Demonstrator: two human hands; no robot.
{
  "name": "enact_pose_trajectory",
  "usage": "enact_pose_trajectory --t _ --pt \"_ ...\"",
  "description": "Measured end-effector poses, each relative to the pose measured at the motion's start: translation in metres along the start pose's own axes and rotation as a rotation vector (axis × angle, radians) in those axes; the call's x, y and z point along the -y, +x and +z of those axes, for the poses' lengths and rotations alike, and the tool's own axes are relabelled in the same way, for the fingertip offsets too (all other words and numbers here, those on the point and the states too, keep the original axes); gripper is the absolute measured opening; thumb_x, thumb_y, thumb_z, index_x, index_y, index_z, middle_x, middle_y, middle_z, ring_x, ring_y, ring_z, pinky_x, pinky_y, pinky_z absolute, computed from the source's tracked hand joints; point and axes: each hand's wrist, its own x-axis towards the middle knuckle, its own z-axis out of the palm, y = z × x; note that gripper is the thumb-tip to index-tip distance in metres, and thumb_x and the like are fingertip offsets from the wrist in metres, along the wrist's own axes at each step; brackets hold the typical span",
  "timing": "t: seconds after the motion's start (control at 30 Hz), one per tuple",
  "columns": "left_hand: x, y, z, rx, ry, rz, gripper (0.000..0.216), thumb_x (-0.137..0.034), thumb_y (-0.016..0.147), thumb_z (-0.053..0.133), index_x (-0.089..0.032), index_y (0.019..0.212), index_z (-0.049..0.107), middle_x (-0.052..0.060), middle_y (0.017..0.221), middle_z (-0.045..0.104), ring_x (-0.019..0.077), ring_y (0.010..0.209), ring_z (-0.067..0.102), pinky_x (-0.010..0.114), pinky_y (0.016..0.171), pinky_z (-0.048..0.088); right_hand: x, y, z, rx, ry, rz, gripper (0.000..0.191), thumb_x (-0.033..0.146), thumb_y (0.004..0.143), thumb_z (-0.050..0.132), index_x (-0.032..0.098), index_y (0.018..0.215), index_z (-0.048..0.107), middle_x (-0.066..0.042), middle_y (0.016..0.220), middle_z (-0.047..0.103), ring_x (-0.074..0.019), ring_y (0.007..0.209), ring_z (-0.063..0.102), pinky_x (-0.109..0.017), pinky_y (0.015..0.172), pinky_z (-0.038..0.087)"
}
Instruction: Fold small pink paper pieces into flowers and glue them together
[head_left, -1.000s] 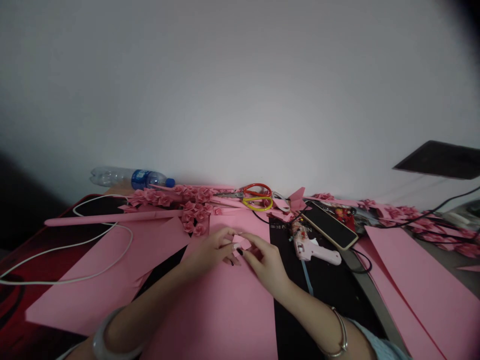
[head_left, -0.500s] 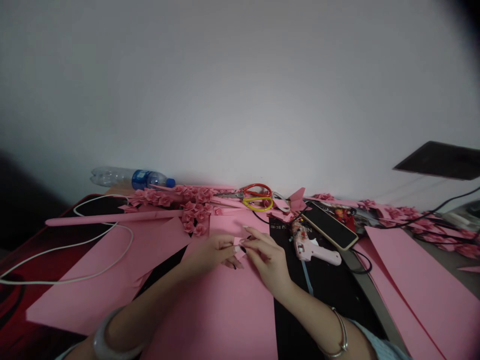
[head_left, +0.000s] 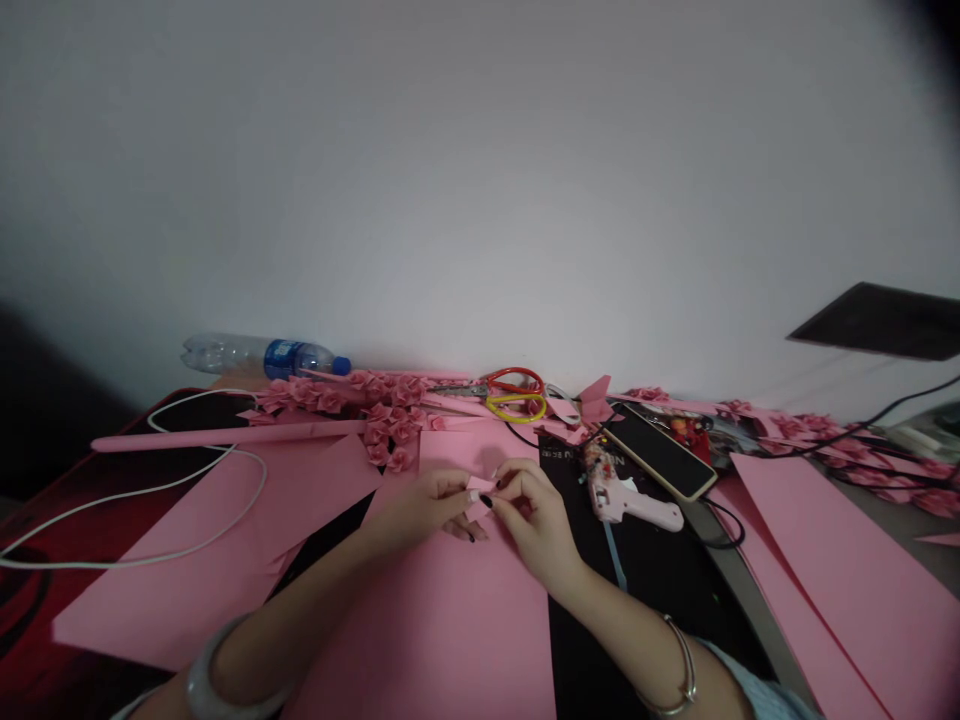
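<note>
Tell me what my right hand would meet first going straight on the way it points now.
Your right hand points forward and leftward, so first comes the small pink paper piece both hands hold, then probably the left hand; depth is hard to judge from this single view.

Looks like a craft desk (head_left: 889,515), in a home or a small workshop; cannot say which. Stands close against a plain grey wall (head_left: 480,200). Spread with pink sheets (head_left: 465,620), and strewn along the back with pink paper roses (head_left: 394,425). Stocked with craft tools: scissors (head_left: 517,396) beside the roses, a glue gun (head_left: 637,506) farther right. Suggests everyday living too, with a phone (head_left: 661,450) near the glue gun and a drink bottle (head_left: 289,359) lying on its side by the wall.
</note>
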Motion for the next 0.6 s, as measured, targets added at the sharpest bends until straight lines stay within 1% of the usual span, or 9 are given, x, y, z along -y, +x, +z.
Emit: enact_pose_trajectory --t 0.07,0.13,0.23,0.33,0.47,0.6 --pt "-0.0014 -0.0011 0.0006 -0.004 0.015 0.021 0.045 -0.054 0.078 0.067 -0.016 0.103 0.066 0.005 0.082 0.072 0.0202 0.075 0.073 0.030 0.072 0.056 -0.0006 -0.0001 -0.0002 0.027 0.005 0.029 0.018 0.012 0.084 0.062 0.021 0.068 0.060 -0.005 0.093 0.062 -0.0178 0.083 0.062 -0.027 0.066 0.047" --pt "-0.0032 -0.0023 0.0014 -0.003 0.034 0.039 0.043 -0.055 0.079 0.065 -0.016 0.097 0.066 0.004 0.080 0.071 0.0199 0.075 0.073 0.030 0.071 0.056 -0.0017 -0.0002 -0.0001 0.043 0.006 0.061 0.019 0.014 0.086 0.059 0.021 0.068 0.059 -0.004 0.087 0.061 -0.0179 0.081 0.061 -0.027 0.067 0.047" --pt "-0.0059 -0.0038 0.0031 0.004 0.075 0.044 0.042 -0.056 0.080 0.063 -0.016 0.089 0.064 0.003 0.074 0.070 0.0197 0.074 0.073 0.029 0.071 0.055 -0.0041 -0.0006 0.0009 0.055 0.032 0.137 0.020 0.020 0.088 0.058 0.021 0.068 0.056 -0.002 0.078 0.059 -0.0165 0.071 0.060 -0.028 0.063 0.046" --pt "-0.0075 -0.0045 0.0048 0.002 0.094 0.052 0.041 -0.057 0.080 0.061 -0.016 0.083 0.060 0.003 0.072 0.069 0.0196 0.072 0.072 0.030 0.071 0.056 -0.0059 -0.0012 0.0024 0.065 0.069 0.207 0.018 0.024 0.089 0.057 0.021 0.071 0.056 -0.001 0.076 0.059 -0.0154 0.064 0.060 -0.028 0.059 0.047" --pt "-0.0081 -0.0049 0.0067 -0.012 0.089 0.068 0.039 -0.056 0.082 0.057 -0.017 0.083 0.057 0.002 0.071 0.068 0.0197 0.070 0.072 0.031 0.070 0.057 -0.0054 -0.0015 0.0032 0.053 0.074 0.233 0.017 0.025 0.087 0.058 0.021 0.071 0.055 -0.001 0.075 0.058 -0.0155 0.062 0.060 -0.028 0.059 0.047" --pt "-0.0082 -0.0049 0.0080 -0.018 0.113 0.078 0.033 -0.050 0.080 0.063 -0.018 0.077 0.056 0.000 0.069 0.066 0.0191 0.069 0.071 0.030 0.069 0.055 -0.0048 -0.0011 0.0027 0.043 0.047 0.235 0.016 0.024 0.085 0.058 0.021 0.070 0.054 -0.001 0.072 0.058 -0.0149 0.059 0.056 -0.028 0.057 0.044"
